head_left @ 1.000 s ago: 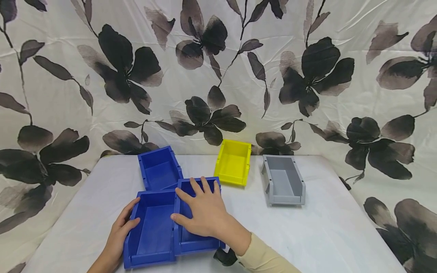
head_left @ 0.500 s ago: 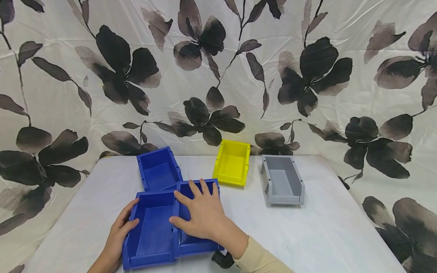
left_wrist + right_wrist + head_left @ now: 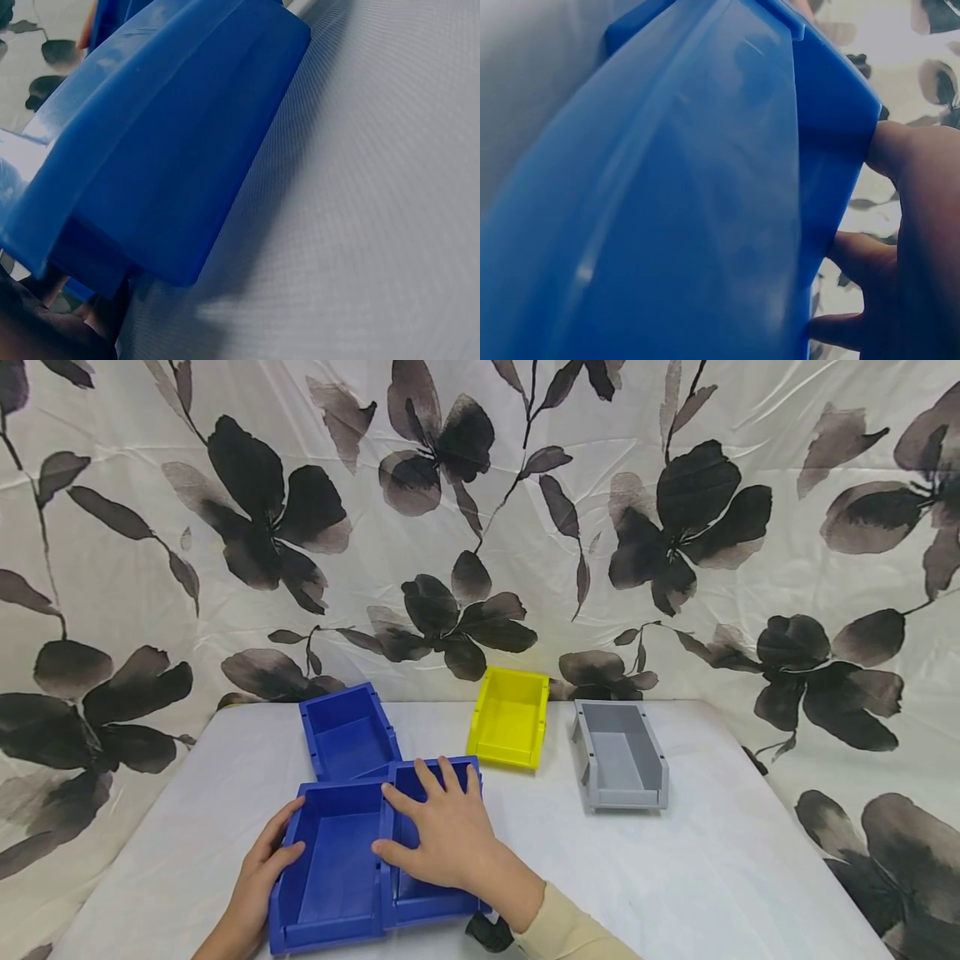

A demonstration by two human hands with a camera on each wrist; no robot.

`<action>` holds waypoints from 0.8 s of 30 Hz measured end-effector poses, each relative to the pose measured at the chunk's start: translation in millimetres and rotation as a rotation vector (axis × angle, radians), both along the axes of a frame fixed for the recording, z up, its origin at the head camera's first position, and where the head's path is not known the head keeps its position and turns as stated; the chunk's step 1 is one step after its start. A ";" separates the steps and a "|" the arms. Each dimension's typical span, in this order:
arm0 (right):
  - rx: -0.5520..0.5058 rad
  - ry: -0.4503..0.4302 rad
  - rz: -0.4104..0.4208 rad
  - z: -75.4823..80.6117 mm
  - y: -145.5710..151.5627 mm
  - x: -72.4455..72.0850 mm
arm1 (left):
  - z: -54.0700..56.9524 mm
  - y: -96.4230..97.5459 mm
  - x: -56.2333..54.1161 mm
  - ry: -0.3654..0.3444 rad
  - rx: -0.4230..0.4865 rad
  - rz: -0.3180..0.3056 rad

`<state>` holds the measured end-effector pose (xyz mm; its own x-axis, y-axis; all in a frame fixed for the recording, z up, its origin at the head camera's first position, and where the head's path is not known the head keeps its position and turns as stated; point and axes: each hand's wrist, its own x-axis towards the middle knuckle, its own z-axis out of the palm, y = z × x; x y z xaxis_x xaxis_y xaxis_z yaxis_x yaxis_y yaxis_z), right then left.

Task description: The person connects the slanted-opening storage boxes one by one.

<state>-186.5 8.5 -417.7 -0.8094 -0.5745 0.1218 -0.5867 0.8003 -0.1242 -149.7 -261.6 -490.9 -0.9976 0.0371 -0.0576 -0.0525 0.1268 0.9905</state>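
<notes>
Two blue plastic storage bins stand side by side at the near left of the table. My left hand grips the left wall of the larger-looking left bin, thumb over the rim and fingers along the outside. Over the right bin my right hand lies with fingers spread and straight. Its thumb reaches the rim where the two bins meet, and its fingertips reach the far end. In the right wrist view, fingers touch the edge of a blue bin. Part of the right bin's inside is hidden under the hand.
A third blue bin lies behind the pair, angled. Farther right stand a yellow bin and a grey bin on the white-covered table. A black object shows beneath the right wrist. Floral fabric hangs behind.
The right blue bin and my right hand have shifted very slightly toward the near edge. The grip of the left hand looks the same.
</notes>
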 end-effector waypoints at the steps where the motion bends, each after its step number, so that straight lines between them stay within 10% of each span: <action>1: -0.002 -0.001 0.000 -0.1 0.2 -0.2 | 0.2 0.0 -0.3 0.002 0.002 -0.001; 24: -0.020 -0.049 -0.010 -6.2 1.5 -1.2 | -1.4 1.9 0.9 -0.016 -0.004 -0.049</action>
